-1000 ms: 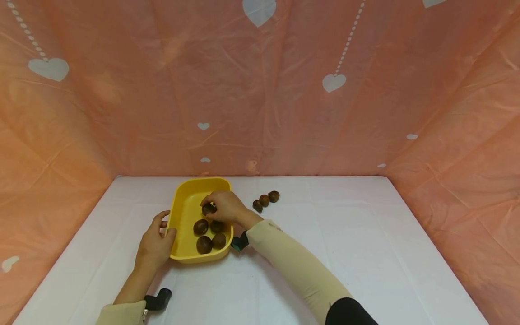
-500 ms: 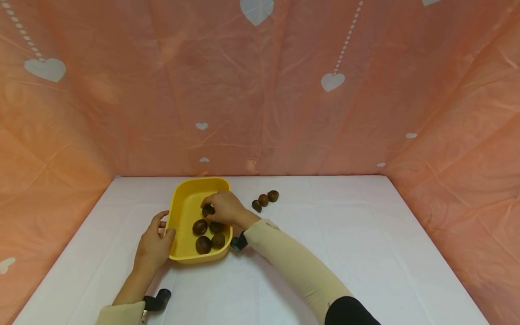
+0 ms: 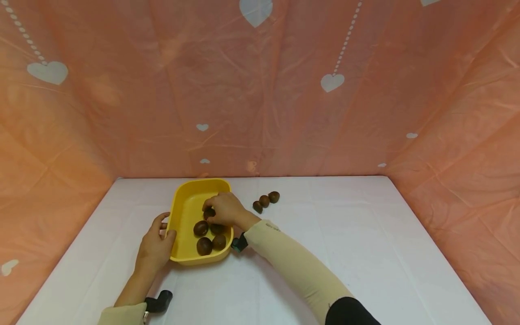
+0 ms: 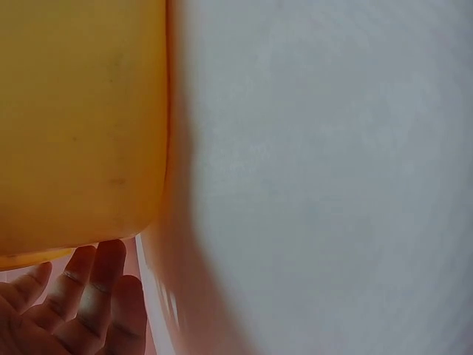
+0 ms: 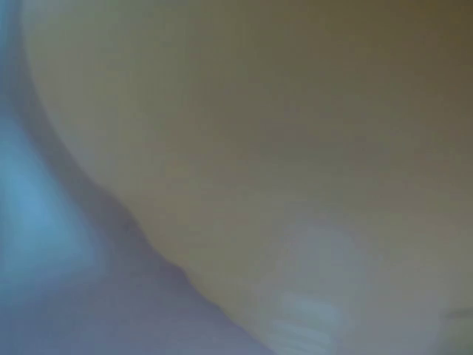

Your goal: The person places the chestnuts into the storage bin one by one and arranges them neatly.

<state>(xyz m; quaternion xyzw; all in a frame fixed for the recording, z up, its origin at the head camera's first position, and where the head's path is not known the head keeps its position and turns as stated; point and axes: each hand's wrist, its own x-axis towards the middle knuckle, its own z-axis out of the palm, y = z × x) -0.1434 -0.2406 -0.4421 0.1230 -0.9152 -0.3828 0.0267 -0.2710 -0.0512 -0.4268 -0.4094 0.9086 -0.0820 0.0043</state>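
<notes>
Centre-left of frame, the nearer right hand (image 3: 230,209) pinches a round glossy brown chestnut (image 3: 208,214) leftward of its knuckles; the left hand (image 3: 154,247) grips the yellow rectangular plastic tray (image 3: 199,261).

Yellow tray (image 3: 183,203): room at far end; brown nuts (image 3: 201,228) crowd near half; right hand (image 3: 227,210) spans right rim.

Head faces forward and down over the desk (image 3: 365,253); left wrist, close, shares the yellow tray (image 3: 185,203); right wrist blurs.
</notes>
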